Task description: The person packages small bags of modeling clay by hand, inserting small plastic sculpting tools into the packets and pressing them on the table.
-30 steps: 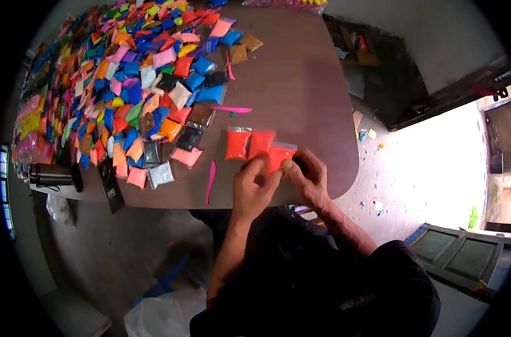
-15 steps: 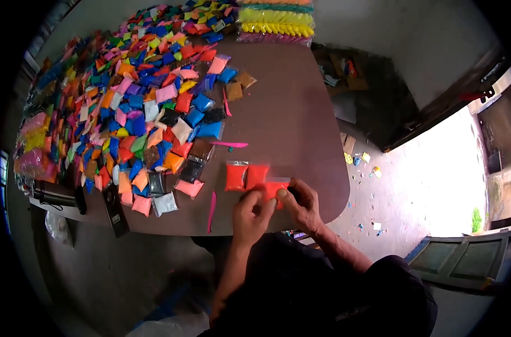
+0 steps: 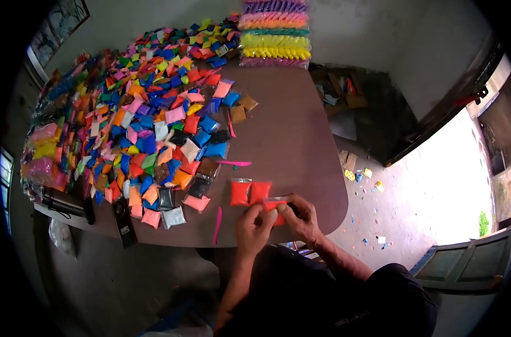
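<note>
Both my hands pinch a small clear packet of red clay (image 3: 276,205) near the table's front edge. My left hand (image 3: 254,226) grips its left side, thumb and fingertips pressed together. On the other side, my right hand (image 3: 300,218) holds the packet between thumb and curled fingers. The packet's clear top strip shows above my thumbs, while its lower part is partly hidden. Just beyond lie two more red packets, one at left (image 3: 241,192) and one at right (image 3: 260,192), side by side on the table. A pink plastic knife (image 3: 218,225) lies left of my left hand.
A large heap of colourful packets (image 3: 154,129) covers the table's left side. Stacked bags of coloured plastic pieces (image 3: 275,42) stand at the far edge. Another pink knife (image 3: 234,163) lies beside the heap. A dark box-like object (image 3: 122,223) sits at the front left edge.
The camera view has tilted up, so the table and its things appear lower. My hands still hold the red packet, close to the other two.
</note>
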Available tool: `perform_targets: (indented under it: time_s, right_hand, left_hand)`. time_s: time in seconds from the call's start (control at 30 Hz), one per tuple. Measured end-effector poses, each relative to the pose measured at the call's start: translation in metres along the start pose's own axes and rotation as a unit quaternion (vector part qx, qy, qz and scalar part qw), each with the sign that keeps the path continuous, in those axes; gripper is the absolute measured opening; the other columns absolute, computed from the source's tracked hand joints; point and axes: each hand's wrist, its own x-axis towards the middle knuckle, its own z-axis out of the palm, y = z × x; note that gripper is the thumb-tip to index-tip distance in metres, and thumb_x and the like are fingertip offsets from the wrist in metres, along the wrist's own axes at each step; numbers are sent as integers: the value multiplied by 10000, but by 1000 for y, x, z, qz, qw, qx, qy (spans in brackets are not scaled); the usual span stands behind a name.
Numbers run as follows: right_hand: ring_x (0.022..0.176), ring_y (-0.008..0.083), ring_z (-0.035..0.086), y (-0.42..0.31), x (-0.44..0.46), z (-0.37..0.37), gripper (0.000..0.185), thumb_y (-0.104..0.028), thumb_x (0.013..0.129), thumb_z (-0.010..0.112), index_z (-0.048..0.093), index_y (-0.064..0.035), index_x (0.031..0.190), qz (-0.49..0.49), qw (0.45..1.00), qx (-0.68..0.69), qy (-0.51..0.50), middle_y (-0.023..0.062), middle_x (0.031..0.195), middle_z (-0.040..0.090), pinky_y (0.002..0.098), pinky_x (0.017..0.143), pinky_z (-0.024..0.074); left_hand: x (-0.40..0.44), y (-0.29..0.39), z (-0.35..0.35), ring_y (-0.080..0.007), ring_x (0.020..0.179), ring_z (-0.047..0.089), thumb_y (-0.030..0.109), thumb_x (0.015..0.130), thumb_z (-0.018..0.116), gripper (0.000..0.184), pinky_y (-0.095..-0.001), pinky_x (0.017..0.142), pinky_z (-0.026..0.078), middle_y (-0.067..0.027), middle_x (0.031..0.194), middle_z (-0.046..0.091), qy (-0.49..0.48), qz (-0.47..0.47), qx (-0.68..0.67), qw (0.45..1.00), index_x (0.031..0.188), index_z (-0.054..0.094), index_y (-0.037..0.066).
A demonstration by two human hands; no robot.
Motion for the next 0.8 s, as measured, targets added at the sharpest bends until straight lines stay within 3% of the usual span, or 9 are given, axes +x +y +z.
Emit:
perform_targets:
  time_s: [0.23, 0.47, 0.8]
  right_hand:
    - [930, 78, 599, 2, -3, 1, 150, -92, 1033, 665, 688, 21, 1129, -1, 1000, -18, -18, 12, 986, 683, 251, 822, 489]
    - [914, 88, 617, -4, -2, 3, 127, -80, 1027, 663, 715, 12, 1098, -33, 998, -50, -4, 34, 975, 703, 259, 814, 504]
    - [887, 121, 673, 8, 0, 5, 216, -129, 1006, 696, 703, 40, 1139, -74, 994, -80, 5, 92, 973, 741, 288, 792, 554]
  left_hand:
    - [-4, -4, 1, -48, 635, 503, 173, 1000, 715, 209, -255, 569, 402, 21, 665, 560, 14, -45, -35, 998, 893, 646, 8]
    - [-6, -5, 3, -45, 639, 505, 183, 1004, 713, 199, -258, 575, 406, 33, 672, 577, 17, -1, 13, 1000, 924, 672, 6]
    - [-4, -14, 3, -56, 764, 583, 225, 1033, 686, 227, -245, 706, 469, 18, 801, 660, 18, -46, -54, 997, 970, 709, 9]
